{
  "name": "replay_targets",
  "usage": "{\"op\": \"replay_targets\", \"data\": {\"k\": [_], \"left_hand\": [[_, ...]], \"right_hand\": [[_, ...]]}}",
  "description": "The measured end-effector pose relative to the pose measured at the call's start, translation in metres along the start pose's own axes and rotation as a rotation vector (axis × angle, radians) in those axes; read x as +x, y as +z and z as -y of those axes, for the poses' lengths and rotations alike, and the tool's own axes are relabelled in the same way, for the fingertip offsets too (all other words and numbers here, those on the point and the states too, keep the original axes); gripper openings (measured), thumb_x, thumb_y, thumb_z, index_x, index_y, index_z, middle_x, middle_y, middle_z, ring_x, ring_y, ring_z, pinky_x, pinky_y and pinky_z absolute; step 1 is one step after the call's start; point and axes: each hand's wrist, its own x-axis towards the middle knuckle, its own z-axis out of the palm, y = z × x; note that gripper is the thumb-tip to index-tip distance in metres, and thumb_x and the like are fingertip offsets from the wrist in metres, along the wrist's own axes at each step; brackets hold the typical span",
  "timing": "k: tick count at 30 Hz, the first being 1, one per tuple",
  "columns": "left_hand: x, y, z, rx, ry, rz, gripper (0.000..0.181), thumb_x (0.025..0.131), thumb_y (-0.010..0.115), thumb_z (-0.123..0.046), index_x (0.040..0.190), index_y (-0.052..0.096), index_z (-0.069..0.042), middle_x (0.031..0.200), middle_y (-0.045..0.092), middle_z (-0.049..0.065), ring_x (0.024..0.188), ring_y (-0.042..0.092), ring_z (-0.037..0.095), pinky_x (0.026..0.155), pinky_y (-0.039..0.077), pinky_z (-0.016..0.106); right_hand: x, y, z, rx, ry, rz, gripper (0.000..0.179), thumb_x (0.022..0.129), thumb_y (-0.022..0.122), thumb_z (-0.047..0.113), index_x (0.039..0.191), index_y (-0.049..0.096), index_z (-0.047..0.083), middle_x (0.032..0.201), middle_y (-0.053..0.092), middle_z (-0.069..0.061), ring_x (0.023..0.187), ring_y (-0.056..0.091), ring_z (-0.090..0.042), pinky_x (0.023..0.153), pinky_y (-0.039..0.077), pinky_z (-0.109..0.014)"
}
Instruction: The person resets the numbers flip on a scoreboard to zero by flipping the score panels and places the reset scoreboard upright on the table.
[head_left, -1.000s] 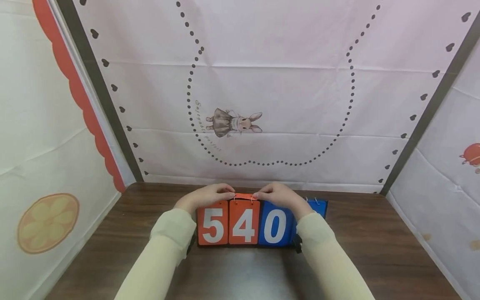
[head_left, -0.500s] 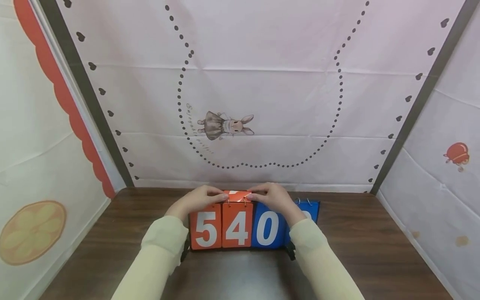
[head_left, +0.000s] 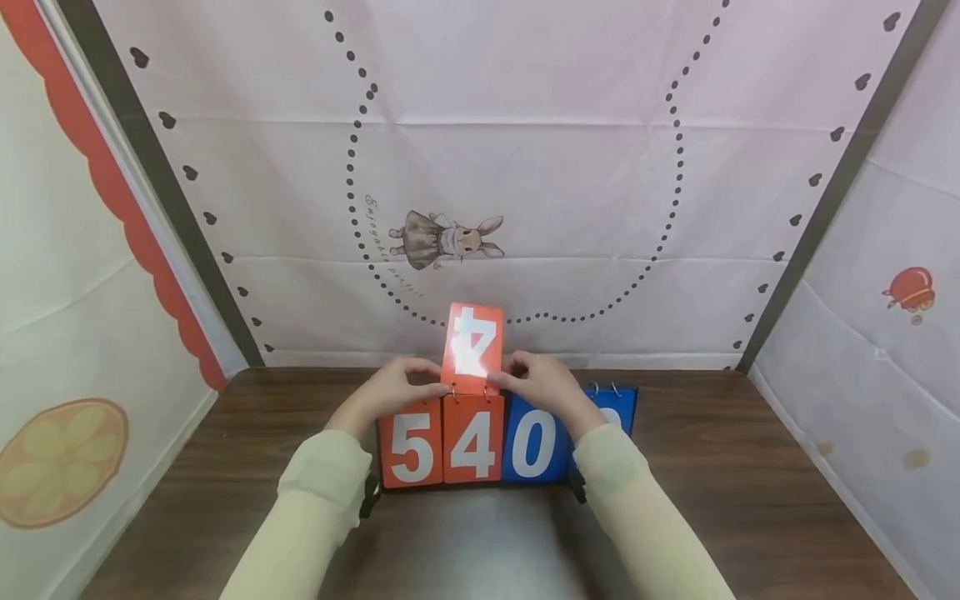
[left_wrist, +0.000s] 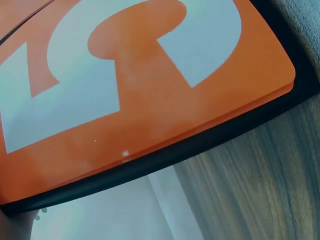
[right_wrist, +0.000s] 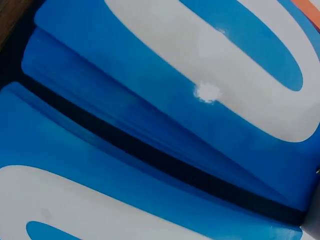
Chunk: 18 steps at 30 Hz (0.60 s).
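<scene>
A tabletop flip scoreboard stands on the table, its orange 5 card (head_left: pixel 412 446), orange 4 card (head_left: pixel 473 442) and blue 0 card (head_left: pixel 534 446) facing me. Above the rings, a raised orange number card (head_left: pixel 474 346) shows an upside-down 4 with glare on it. My left hand (head_left: pixel 393 390) pinches its lower left edge between thumb and fingers. At the lower right edge my right hand (head_left: pixel 546 387) pinches it, thumb in front. In the left wrist view the 5 card (left_wrist: pixel 200 110) fills the frame; blue cards (right_wrist: pixel 125 95) fill the right wrist view. My right wrist partly hides the last blue card (head_left: pixel 622 408).
The brown wooden table (head_left: pixel 720 483) extends to both sides and in front of the scoreboard. A white patterned cloth wall (head_left: pixel 585 208) rises close behind it. Further cloth walls stand at left and right.
The raised orange card has swung up from folded back behind the top edge to nearly upright. Both hands stay beside it. The head view has shifted slightly.
</scene>
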Motion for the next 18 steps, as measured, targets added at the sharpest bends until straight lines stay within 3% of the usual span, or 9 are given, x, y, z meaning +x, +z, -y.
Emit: {"op": "replay_targets", "data": {"k": [3, 8, 15, 18], "left_hand": [[-0.0021, -0.0005, 0.0013, -0.021, 0.028, 0.002, 0.037, 0.078, 0.074, -0.039, 0.106, 0.068, -0.016, 0.109, 0.060, 0.003, 0.099, 0.054, 0.022, 0.080, 0.050, 0.038], [-0.0043, -0.0026, 0.0005, -0.004, 0.063, -0.010, 0.031, 0.078, 0.074, -0.037, 0.100, 0.069, -0.016, 0.104, 0.062, 0.002, 0.094, 0.055, 0.021, 0.078, 0.050, 0.037], [-0.0071, -0.0008, -0.0038, 0.132, 0.196, -0.040, 0.023, 0.080, 0.073, -0.030, 0.100, 0.069, -0.019, 0.100, 0.065, -0.005, 0.093, 0.056, 0.017, 0.081, 0.050, 0.039], [-0.0092, 0.0012, -0.0075, 0.147, 0.211, -0.056, 0.025, 0.079, 0.074, -0.028, 0.102, 0.068, -0.019, 0.100, 0.065, -0.005, 0.093, 0.056, 0.016, 0.082, 0.050, 0.039]], "right_hand": [[-0.0014, 0.0008, -0.0035, 0.062, -0.027, 0.029, 0.036, 0.075, 0.068, 0.055, 0.090, 0.064, 0.023, 0.085, 0.062, 0.008, 0.081, 0.057, -0.015, 0.071, 0.051, -0.029], [-0.0010, -0.0004, -0.0067, 0.206, -0.108, 0.049, 0.024, 0.078, 0.074, 0.038, 0.093, 0.069, 0.020, 0.090, 0.065, 0.006, 0.085, 0.058, -0.019, 0.075, 0.051, -0.031], [0.0003, -0.0062, -0.0085, 0.285, -0.159, 0.086, 0.016, 0.080, 0.074, 0.026, 0.092, 0.071, 0.014, 0.092, 0.066, 0.003, 0.085, 0.057, -0.020, 0.076, 0.050, -0.030], [0.0006, -0.0088, -0.0099, 0.298, -0.178, 0.100, 0.017, 0.080, 0.074, 0.026, 0.092, 0.071, 0.014, 0.094, 0.067, 0.002, 0.086, 0.058, -0.019, 0.077, 0.050, -0.031]]}}
